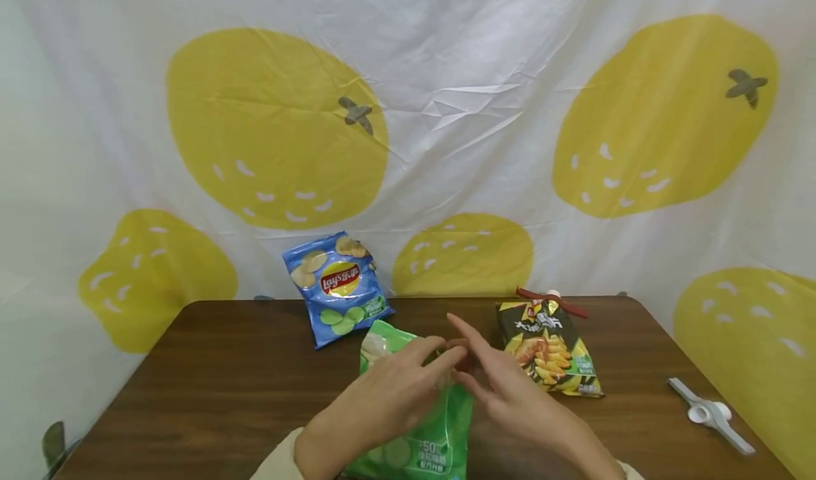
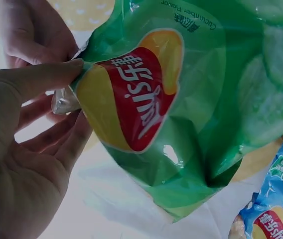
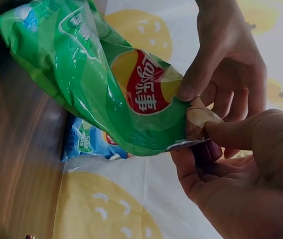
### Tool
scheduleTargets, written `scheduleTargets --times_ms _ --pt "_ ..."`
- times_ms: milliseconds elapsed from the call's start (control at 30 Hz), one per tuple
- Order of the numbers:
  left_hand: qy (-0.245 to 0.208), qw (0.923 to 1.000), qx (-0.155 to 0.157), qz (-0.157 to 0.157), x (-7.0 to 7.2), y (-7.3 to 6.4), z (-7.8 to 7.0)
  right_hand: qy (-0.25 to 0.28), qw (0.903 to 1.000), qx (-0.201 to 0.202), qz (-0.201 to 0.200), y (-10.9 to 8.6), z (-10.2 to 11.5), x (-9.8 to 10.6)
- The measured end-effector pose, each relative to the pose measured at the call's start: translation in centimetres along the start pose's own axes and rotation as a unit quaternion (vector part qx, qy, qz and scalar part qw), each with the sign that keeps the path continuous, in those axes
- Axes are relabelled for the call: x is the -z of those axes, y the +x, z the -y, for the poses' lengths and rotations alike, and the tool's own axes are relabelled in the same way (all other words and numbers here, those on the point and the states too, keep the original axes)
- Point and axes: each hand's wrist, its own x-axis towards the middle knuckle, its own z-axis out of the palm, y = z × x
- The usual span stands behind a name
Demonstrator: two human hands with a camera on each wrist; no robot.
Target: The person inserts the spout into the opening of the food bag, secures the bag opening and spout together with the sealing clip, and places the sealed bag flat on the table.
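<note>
A green Lay's cucumber chip bag (image 1: 455, 423) stands tilted between the two hands, its printed front seen in the left wrist view (image 2: 221, 89). My left hand (image 1: 389, 388) pinches the bag's upper edge, thumb on the printed side and fingers behind. The right hand (image 1: 516, 395) meets it at that edge. In the right wrist view, the right thumb (image 3: 236, 130) and forefinger pinch the bag's folded silvery top (image 3: 199, 117). A dark purple patch shows beneath this fold; I cannot tell what it is.
A blue Lay's bag (image 1: 338, 289) leans at the table's back edge. Right of the hands lies a black chip bag (image 1: 545, 352) with a red clip (image 1: 570, 309) across its top. A white clip-like bar with round caps (image 1: 710, 415) lies at the right edge of the brown table (image 1: 210, 388).
</note>
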Motion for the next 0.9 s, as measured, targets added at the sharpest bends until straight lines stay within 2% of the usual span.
scheduleTargets --times_ms 100,233,433,633,767,900 --pt "-0.013 0.9999 -0.001 0.002 -0.4 0.0 0.2 -0.019 0.9998 0.006 0.003 -0.2 -0.3 -0.1" --pt "-0.036 0.9993 0.009 0.001 -1.0 0.2 0.2 -0.027 0.9995 0.016 -0.008 -0.5 -1.8 -0.6" --pt "-0.029 0.9993 0.018 -0.014 -1.5 0.3 0.0 -0.001 0.9994 -0.004 -0.035 -0.4 -2.9 -1.2" --pt "0.008 0.9998 0.001 -0.018 -1.5 0.4 0.3 0.025 0.9956 0.016 -0.089 0.1 -2.1 -1.3" --pt "0.002 0.9997 -0.008 -0.023 -1.4 0.4 0.5 0.034 0.9941 0.026 -0.099 0.2 -0.8 -0.9" --pt "-0.004 0.9996 -0.018 -0.019 -1.4 0.5 0.6 0.038 0.9942 0.012 -0.100 0.2 0.3 -0.5"
